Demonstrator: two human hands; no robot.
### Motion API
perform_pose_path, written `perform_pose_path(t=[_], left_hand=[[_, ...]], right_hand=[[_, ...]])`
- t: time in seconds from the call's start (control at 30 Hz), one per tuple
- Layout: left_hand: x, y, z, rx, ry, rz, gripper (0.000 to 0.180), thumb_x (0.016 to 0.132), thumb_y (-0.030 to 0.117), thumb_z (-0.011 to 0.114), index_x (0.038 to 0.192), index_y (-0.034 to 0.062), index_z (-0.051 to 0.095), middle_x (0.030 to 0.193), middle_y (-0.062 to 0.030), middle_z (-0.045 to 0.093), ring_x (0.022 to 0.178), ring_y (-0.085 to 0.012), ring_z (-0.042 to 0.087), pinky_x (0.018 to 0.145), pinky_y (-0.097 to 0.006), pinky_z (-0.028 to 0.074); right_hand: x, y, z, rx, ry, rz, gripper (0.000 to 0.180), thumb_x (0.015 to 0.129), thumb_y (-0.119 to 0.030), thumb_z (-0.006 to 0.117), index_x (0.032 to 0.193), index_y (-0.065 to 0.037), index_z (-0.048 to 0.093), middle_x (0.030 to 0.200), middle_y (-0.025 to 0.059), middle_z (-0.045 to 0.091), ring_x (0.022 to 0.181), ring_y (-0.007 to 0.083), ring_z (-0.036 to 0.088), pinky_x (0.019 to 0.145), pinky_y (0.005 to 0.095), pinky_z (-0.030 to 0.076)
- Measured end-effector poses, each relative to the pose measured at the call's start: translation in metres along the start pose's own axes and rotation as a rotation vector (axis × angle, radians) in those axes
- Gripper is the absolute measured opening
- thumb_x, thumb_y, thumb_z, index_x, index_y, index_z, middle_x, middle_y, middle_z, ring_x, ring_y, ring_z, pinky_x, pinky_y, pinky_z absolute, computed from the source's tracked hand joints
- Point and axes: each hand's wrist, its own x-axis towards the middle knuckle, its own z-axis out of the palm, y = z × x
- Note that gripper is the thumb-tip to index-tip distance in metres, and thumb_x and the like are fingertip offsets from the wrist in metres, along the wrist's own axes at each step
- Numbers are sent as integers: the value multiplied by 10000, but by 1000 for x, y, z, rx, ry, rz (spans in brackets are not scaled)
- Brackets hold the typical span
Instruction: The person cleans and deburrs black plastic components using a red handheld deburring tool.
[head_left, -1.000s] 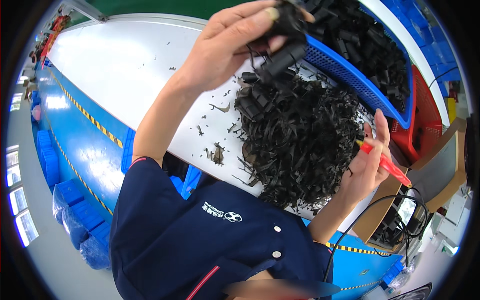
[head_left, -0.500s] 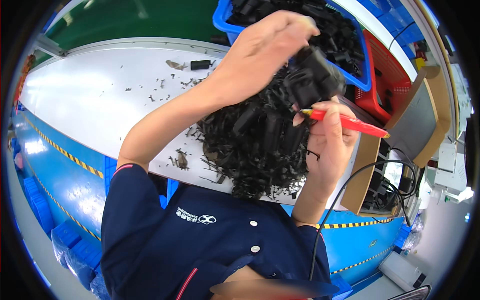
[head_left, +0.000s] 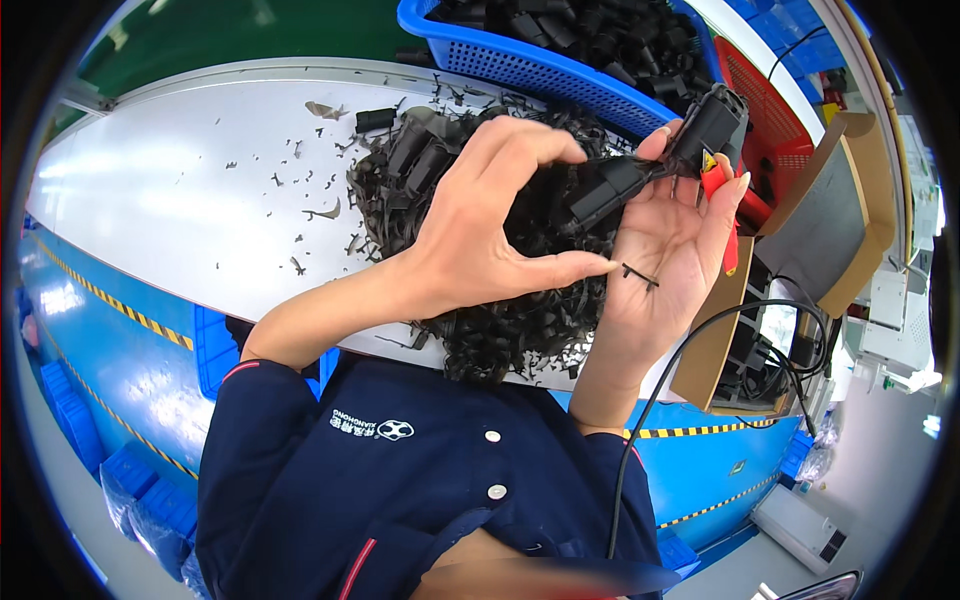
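Observation:
My right hand (head_left: 655, 240) is palm up, its fingers curled round a red utility knife (head_left: 727, 205) and a black plastic housing (head_left: 715, 120). The knife's blade cannot be made out. A second black plastic housing (head_left: 607, 193) lies by the right fingers; I cannot tell whether it joins the first. On the right palm rests a thin black scrap (head_left: 640, 277). My left hand (head_left: 500, 210) is open, thumb and fingers spread to either side of the second housing, thumb tip near the scrap. Below both hands lies a heap of black trimmings (head_left: 490, 340) with several housings in it.
A blue basket (head_left: 540, 75) full of black parts stands at the far edge of the white table (head_left: 200, 180). Beside it is a red basket (head_left: 765, 110). An open cardboard box (head_left: 715, 350) stands at the right, with a black cable (head_left: 690, 350) before it. Loose scraps dot the table.
My left hand has come down and nearer from beside the blue basket, and its fingers have spread. My right hand has turned palm up and moved slightly right with the knife.

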Motion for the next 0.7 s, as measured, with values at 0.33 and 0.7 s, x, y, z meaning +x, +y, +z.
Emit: perform_pose_path(t=[0.33,0.7], left_hand=[[12,-35,-3,-68,-161,-92,481,621,49,678,1072,52,509,1008,-116,535,904,-259,534,797,-339,419],[79,-38,-77,-340,-808,-515,381,638,81,679,994,-14,581,830,-60,616,746,-98,571,712,-206,457]], right_hand=[[14,-12,9,146,17,-16,347,895,-275,414,1019,44,471,1060,204,484,1032,268,462,975,389,357],[71,-26,15,-64,42,-492,342,887,-225,437,991,101,439,1029,213,490,984,310,490,931,365,411]])
